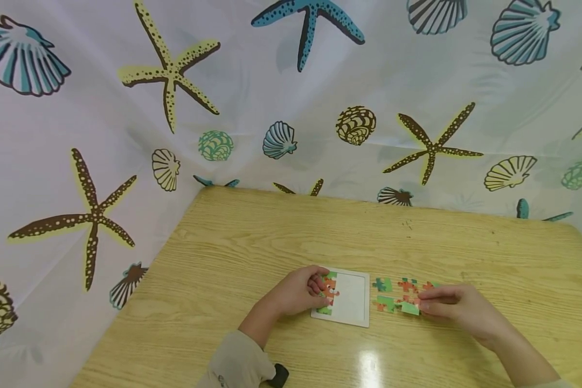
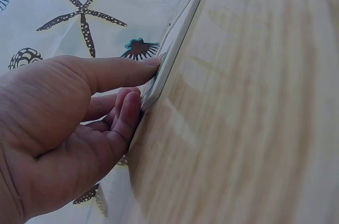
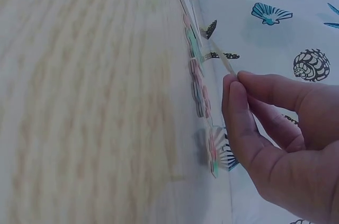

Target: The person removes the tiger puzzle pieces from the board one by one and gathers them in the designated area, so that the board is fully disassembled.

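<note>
Hanging at the back and along the left, a white cloth (image 1: 247,97) fills the upper part of the head view, printed with starfish (image 1: 172,75) and shells (image 1: 279,141) in blue, yellow, brown and green. Below it spreads a wood-grain table (image 1: 252,237), and a bright reflection (image 1: 370,372) shines on its near part. A beige sleeve (image 1: 242,360) covers the person's left forearm, with a black item (image 1: 278,375) beside its cuff.

The right hand (image 1: 470,312) hovers over the table, thumb and fingertips pinching one puzzle piece. The left hand (image 1: 298,291) grips the left side of a board (image 1: 351,299); the left wrist view shows the thumb laid against the board's upper face and the other fingers bent in at the edge.

Thin, square and white, the board lies on the table between the two hands. The fitted pieces (image 1: 330,291) fill a strip along its left side and show an orange bear on green, partly covered by the left hand. Just right of the board, loose pieces (image 1: 385,304) in orange, green and blue-green lie in two rough rows; the right hand overlaps some, so their exact number is hard to tell.

Smallest is the held piece (image 1: 410,309), green on the face. In the right wrist view it is tilted and raised clear of the loose pieces.
</note>
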### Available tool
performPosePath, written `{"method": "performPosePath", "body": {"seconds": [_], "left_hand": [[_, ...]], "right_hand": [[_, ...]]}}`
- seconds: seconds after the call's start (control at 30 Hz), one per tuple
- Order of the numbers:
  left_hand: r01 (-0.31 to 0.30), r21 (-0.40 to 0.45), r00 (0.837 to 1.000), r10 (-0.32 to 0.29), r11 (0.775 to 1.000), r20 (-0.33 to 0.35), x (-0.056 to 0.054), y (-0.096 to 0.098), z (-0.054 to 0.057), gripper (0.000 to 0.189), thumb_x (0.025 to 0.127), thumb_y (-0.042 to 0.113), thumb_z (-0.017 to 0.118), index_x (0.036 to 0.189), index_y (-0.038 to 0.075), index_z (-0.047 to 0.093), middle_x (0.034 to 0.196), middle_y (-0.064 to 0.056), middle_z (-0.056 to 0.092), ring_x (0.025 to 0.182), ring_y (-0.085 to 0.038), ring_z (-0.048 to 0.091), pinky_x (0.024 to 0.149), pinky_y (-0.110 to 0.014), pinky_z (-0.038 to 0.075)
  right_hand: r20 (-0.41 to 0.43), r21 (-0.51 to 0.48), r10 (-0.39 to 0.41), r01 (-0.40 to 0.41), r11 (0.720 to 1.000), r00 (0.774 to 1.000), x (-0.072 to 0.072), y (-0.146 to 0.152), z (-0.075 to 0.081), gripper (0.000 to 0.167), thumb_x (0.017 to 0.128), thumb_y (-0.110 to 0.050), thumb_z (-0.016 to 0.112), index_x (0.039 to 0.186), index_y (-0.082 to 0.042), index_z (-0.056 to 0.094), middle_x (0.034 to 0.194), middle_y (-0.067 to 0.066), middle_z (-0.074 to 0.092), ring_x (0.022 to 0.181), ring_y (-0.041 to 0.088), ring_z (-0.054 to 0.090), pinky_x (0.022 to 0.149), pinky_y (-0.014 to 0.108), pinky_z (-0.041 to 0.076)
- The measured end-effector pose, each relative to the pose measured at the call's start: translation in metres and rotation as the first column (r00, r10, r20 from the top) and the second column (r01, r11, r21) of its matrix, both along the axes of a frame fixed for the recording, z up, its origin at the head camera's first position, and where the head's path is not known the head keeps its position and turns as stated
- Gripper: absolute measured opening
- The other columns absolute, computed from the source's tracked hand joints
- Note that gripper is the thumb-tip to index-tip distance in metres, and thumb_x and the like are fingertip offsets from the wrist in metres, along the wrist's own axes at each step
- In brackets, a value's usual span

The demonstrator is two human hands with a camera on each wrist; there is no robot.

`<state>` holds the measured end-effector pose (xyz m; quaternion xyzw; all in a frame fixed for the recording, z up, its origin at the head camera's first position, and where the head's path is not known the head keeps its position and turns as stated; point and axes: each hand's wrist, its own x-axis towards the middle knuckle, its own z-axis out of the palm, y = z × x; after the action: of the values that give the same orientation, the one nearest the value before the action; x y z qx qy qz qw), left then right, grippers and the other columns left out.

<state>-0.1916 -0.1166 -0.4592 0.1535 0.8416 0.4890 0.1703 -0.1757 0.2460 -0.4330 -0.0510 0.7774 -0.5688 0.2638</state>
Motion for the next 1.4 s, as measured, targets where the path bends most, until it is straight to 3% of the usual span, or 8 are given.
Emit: {"method": "performPosePath", "body": {"seconds": [0.73,1.4], "left_hand": [[0.002,0.012,1.0,-0.003,1.0,0.014,0.001,-0.001,0.0,0.059,0.086,0.008,0.078,0.138,-0.001,0.052,0.103,-0.007,0.058,0.09,-0.016,0.054,0.08,-0.025,0.049],[0.0,0.022,0.999,-0.001,1.0,0.032,-0.001,-0.001,0.0,0.057,0.086,0.008,0.078,0.137,0.0,0.053,0.102,-0.007,0.058,0.088,-0.015,0.053,0.079,-0.025,0.049]], "right_hand": [[0.01,0.093,-0.005,0.004,0.996,1.0,0.002,0.026,-0.003,0.051,0.095,-0.024,0.069,0.133,0.009,0.057,0.123,0.011,0.069,0.104,0.011,0.07,0.089,0.03,0.057],[0.035,0.087,-0.022,0.019,0.996,0.999,-0.001,0.043,-0.005,0.054,0.094,-0.023,0.071,0.132,0.011,0.056,0.12,0.006,0.07,0.102,0.011,0.071,0.089,0.029,0.056]]}}
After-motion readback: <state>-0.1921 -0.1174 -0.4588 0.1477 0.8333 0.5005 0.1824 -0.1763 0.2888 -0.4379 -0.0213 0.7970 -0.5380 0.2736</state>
